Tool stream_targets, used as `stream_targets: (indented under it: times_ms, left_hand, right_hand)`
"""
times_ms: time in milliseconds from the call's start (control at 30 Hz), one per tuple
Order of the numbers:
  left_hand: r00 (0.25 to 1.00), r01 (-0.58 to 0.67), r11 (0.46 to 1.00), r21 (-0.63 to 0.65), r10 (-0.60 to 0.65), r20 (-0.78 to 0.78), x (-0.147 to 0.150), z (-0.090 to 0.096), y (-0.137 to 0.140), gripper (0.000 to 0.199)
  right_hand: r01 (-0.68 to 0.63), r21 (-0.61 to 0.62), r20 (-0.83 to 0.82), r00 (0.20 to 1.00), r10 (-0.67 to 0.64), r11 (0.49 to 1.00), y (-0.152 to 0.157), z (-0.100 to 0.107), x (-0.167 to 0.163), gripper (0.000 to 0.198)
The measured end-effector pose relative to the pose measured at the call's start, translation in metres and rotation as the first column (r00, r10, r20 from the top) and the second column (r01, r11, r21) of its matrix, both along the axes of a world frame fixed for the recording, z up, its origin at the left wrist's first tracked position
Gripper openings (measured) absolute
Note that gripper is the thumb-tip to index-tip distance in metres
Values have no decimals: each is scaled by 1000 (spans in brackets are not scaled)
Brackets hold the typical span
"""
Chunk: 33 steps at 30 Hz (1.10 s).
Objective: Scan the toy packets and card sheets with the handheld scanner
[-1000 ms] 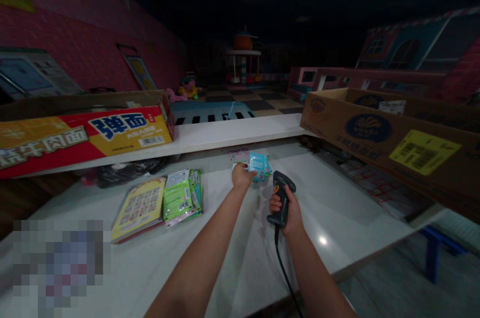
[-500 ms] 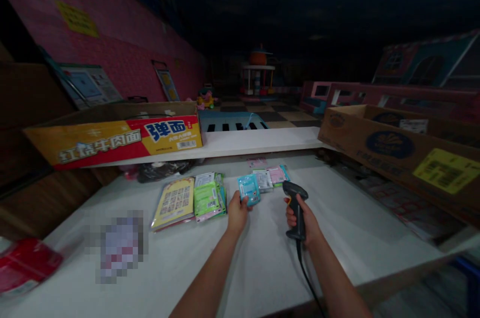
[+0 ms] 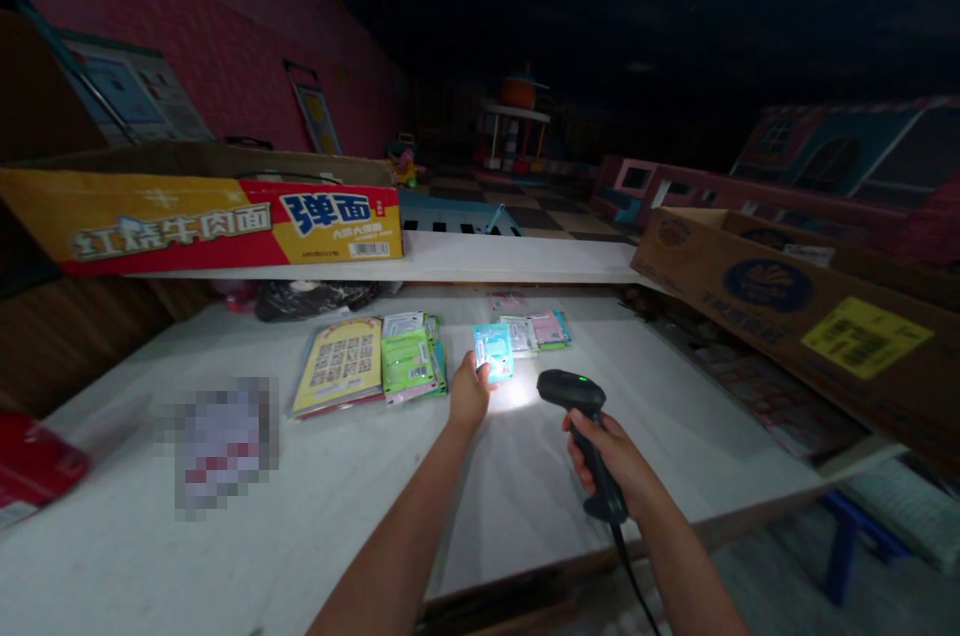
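Between the thumb and fingers of my left hand (image 3: pixel 470 394) is a small blue packet (image 3: pixel 493 352), lit brightly. My right hand (image 3: pixel 606 456) is wrapped round the handle of a black barcode scanner (image 3: pixel 574 394). A green light glows on the scanner's top, and its head points left toward the packet. White light falls on the tabletop just below the packet. Behind the packet lie a grey-white packet (image 3: pixel 523 336) and a pink packet (image 3: pixel 551 328). To the left, a pile of green packets (image 3: pixel 407 362) lies against a yellow booklet (image 3: pixel 342 366).
A white shelf (image 3: pixel 517 258) spans the back of the white table (image 3: pixel 360 486). On it stand a red and yellow carton (image 3: pixel 225 221) and a brown carton (image 3: pixel 780 286). A red package (image 3: pixel 37 464) lies far left. A black plastic bag (image 3: pixel 315 299) sits under the shelf.
The scanner has turned to face the blue packet, and its green light and white beam are now on. My left hand still holds the packet. The whole view has shifted slightly.
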<state>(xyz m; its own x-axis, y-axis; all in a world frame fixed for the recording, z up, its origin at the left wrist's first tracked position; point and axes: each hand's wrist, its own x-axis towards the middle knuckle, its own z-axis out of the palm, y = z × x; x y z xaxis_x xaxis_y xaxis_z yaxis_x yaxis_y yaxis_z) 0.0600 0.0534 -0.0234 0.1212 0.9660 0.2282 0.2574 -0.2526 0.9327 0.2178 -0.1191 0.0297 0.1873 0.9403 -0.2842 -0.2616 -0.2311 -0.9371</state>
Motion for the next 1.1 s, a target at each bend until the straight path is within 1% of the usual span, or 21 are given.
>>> stream_targets:
  times_ms: [100,167,233,300,367,433,467,533,633,733,833,900,967,1000,1033,1100]
  left_hand:
    - [999,27,1000,-14,-27,20,-1,-1,0,9]
    - [999,38,999,-22,-37,25,-1,-1,1,10]
    - [999,37,999,-26,-36,15,-1,-1,1,9]
    - [1000,29,999,-24,-29,4,-2,-1,0,10]
    - [1000,26,1000,-12,-26,11,-3,-2,0,11]
    - [998,31,1000,-4,-30,50,-4,-5,0,14]
    - [996,34,999,-7,-33,79,-5,-7,1,16]
    - [990,28,1000,-9,-27,137,-5,-9,2,23]
    - [985,18,1000,-21,-14,173,-5,-9,1,30]
    - [988,37,999,-32,-31,151,-4,-5,-4,26]
    - [997,22,999,39,-25,77,-6,5,-9,21]
    - [999,-38,991,127,39,-8,-14,18,-11,19]
    - [984,-144,971,193,161,-75,-28,36,-11,16]
    - [968,-203,958,201,228,-108,-38,46,-10,12]
    - [944,-274,940,202,303,-129,-48,57,-8,11]
    - [865,-395,901,181,431,-258,-71,77,-2,18]
  right_hand:
    - [19,29,-35,999,-18,999,9,-1,0,37]
    - [70,44,-107,992,-65,997,24,-4,3,38]
    - [134,40,-228,966,-121,990,43,-10,9,39]
    - [176,55,-383,913,-142,983,61,-18,17,37]
    - [193,128,-539,837,-95,973,73,-30,27,33]
    - [169,194,-647,763,-3,966,80,-44,36,31]
    - [151,213,-678,734,35,965,82,-50,40,30]
    - [159,255,-709,702,73,954,84,-62,47,29]
    - [147,253,-733,674,91,956,86,-70,52,28]
    - [175,218,-777,627,62,960,87,-73,52,27]
    - [197,194,-802,596,40,961,88,-74,51,26]
    - [204,181,-819,573,32,962,88,-74,51,25]
    - [208,171,-836,548,30,963,86,-71,50,25]
    - [209,167,-843,537,30,964,85,-69,50,25]
    - [210,162,-850,525,28,964,83,-67,49,24]
    - [210,155,-862,506,29,965,80,-62,48,23]
